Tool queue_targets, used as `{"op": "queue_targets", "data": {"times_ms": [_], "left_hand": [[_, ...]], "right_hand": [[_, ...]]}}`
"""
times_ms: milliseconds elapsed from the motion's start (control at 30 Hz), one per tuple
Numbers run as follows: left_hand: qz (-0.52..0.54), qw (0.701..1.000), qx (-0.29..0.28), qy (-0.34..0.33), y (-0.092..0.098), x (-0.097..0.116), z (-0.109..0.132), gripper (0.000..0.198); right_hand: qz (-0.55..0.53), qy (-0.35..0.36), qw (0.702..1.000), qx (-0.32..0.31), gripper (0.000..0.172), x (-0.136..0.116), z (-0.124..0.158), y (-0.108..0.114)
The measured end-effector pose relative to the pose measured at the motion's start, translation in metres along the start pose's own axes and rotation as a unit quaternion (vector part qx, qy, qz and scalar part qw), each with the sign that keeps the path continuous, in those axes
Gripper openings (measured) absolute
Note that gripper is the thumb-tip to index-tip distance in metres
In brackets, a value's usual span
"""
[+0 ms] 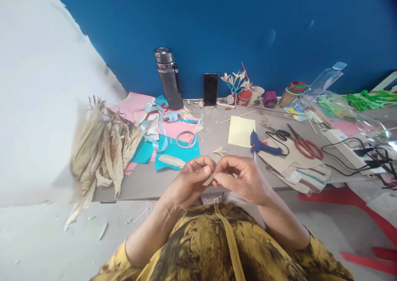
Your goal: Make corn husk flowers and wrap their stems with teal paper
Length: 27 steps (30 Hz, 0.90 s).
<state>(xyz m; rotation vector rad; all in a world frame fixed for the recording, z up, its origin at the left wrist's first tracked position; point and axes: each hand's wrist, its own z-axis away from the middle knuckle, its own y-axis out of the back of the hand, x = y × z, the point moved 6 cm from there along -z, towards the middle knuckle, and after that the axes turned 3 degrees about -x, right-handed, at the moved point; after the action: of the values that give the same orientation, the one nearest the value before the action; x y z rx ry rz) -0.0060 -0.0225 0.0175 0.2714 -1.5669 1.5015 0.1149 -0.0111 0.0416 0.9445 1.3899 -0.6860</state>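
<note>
Both hands meet above the table's front edge, fingertips almost touching. Between them is a small pale strip (pixel 209 180), mostly hidden by the fingers; it looks like dried corn husk. My left hand (pixel 191 181) pinches it with thumb and forefinger. From the other side, my right hand (pixel 243 178) has its fingers closed on the same strip. Just beyond the fingertips lies a small husk flower (pixel 219 151). A loose piece of corn husk (pixel 171 161) rests on blue paper (pixel 194 151) to the left of my hands.
Dried corn husks (pixel 102 148) hang over the table's left edge. Behind stand a thermos (pixel 169 80), a phone (pixel 211 89) and husk flowers (pixel 237 80). To the right lie a glue gun (pixel 263 145), red-handled scissors (pixel 307 145), a cloth glove (pixel 297 169) and a power strip (pixel 347 151) with cables.
</note>
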Motion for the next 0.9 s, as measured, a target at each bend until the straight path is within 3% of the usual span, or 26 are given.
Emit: {"op": "queue_targets", "data": {"times_ms": [400,700,900], "left_hand": [[0.031,0.999,-0.036,0.008,0.0,-0.004,-0.001,0.03],[0.07,0.995,-0.053,0.057,0.004,-0.013,0.0,0.024],[0.073,0.995,-0.038,0.062,0.004,-0.013,-0.001,0.025]], "right_hand": [[0.008,0.008,1.0,0.003,0.006,-0.002,0.001,-0.001],[-0.006,0.023,1.0,-0.012,0.011,0.0,0.003,-0.004],[0.009,0.021,1.0,-0.002,0.011,-0.003,0.003,-0.003]]}}
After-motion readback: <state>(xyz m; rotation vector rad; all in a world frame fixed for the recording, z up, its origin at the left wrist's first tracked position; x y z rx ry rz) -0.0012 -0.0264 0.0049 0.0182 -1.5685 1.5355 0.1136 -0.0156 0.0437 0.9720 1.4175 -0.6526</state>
